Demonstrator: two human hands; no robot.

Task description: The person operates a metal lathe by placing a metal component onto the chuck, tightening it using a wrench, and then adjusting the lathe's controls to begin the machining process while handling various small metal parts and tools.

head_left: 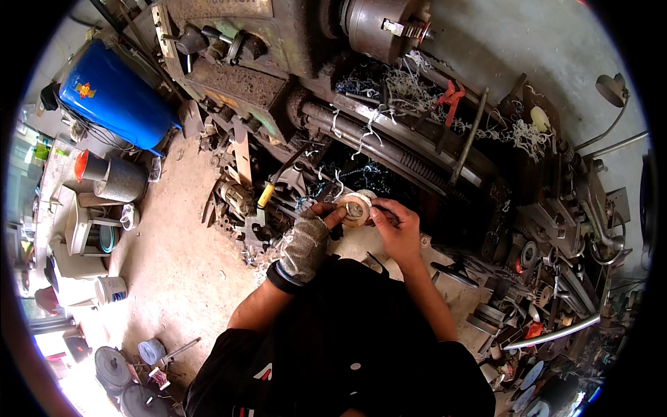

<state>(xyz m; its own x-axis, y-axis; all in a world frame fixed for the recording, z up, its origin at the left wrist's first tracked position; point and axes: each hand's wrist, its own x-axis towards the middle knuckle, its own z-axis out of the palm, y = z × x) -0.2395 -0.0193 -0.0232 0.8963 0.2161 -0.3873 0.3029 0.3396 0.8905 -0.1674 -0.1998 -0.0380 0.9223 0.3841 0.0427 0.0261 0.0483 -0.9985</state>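
Between my hands is a small, round, tan ring (360, 220) that looks like a roll of tape; its exact kind I cannot make out. My left hand (306, 241), in a worn grey glove with bare fingertips, pinches the ring's left side. At its right edge, the bare thumb and fingers of my right hand (397, 229) are closed on it. The ring is in front of a lathe, near the lathe bed (417, 146), which is strewn with pale curled shavings (410, 87). Red-handled pliers (450, 104) lie across the bed.
The lathe chuck (379, 31) is at the top. Left of my hands, a yellow-handled tool (265, 195) lies among metal parts. A blue barrel (118, 94) and a grey bucket (121, 178) stand at the left. Metal parts and a curved pipe (556, 336) crowd the right.
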